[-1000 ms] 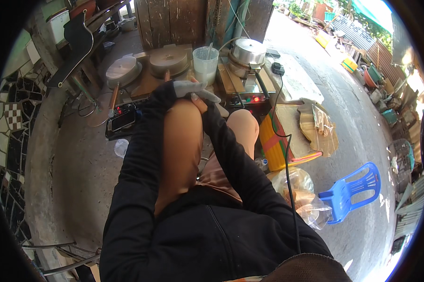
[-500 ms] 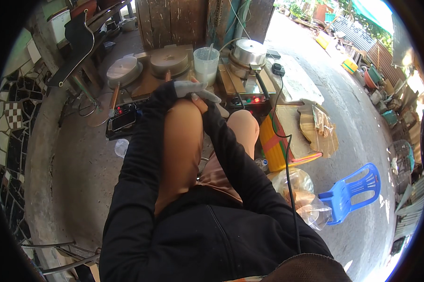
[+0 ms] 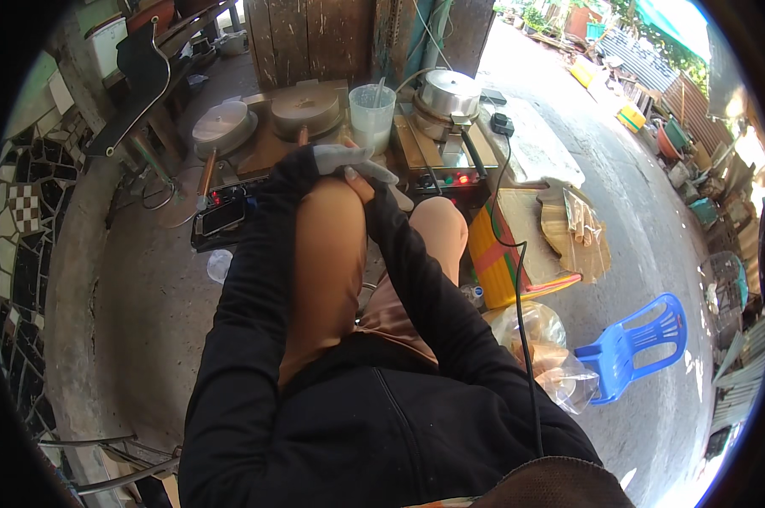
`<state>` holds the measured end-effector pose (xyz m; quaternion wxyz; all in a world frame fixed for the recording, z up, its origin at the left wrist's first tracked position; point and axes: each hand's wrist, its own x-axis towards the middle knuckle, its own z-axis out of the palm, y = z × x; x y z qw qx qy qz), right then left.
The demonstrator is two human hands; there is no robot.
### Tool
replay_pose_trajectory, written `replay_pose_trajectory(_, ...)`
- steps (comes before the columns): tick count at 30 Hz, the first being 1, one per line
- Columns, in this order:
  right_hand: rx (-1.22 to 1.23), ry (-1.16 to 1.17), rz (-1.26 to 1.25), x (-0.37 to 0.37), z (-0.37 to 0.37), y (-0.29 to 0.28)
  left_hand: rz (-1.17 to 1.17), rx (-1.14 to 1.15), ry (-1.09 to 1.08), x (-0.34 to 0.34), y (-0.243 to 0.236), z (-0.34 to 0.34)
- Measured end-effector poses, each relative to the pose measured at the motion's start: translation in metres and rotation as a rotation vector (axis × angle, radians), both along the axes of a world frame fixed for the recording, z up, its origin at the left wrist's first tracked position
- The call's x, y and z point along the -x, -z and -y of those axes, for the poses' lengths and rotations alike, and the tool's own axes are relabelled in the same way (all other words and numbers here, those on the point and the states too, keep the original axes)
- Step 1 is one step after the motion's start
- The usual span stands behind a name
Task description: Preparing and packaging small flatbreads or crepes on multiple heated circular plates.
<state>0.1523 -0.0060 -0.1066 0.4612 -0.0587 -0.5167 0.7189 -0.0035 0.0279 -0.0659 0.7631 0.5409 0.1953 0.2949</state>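
Observation:
My left hand [image 3: 342, 157], in a pale grey glove, lies over my raised left knee with its fingers stretched out to the right. Beneath and beside it, my right hand [image 3: 361, 188] rests against the same knee. Part of the right hand is covered, but bare skin and a fingernail show; nothing is visible in either hand. Just beyond them stands a translucent plastic pitcher [image 3: 371, 118] with a utensil handle sticking out. Two round metal cookers [image 3: 304, 108] with long handles stand to the left, and a taller round cooker [image 3: 449, 95] to the right.
Red lights glow on the cooker base [image 3: 462, 179]. A phone [image 3: 223, 217] lies below the left cookers. To my right are a colourful box [image 3: 518, 245] with rolled brown pieces [image 3: 582, 227] on cardboard, a black cable [image 3: 524, 305], a clear plastic bag [image 3: 560, 372] and a blue chair [image 3: 624, 351].

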Motion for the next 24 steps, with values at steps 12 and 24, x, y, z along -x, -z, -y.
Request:
replay_pose_trajectory(12, -0.015, 0.019, 0.007, 0.0, 0.001, -0.001, 0.063, 0.069, 0.034, 0.004, 0.005, 0.002)
replay_pose_trajectory(24, 0.002, 0.002, 0.005, -0.002, 0.002, -0.002, 0.133, 0.15, 0.064, 0.0, 0.012, -0.005)
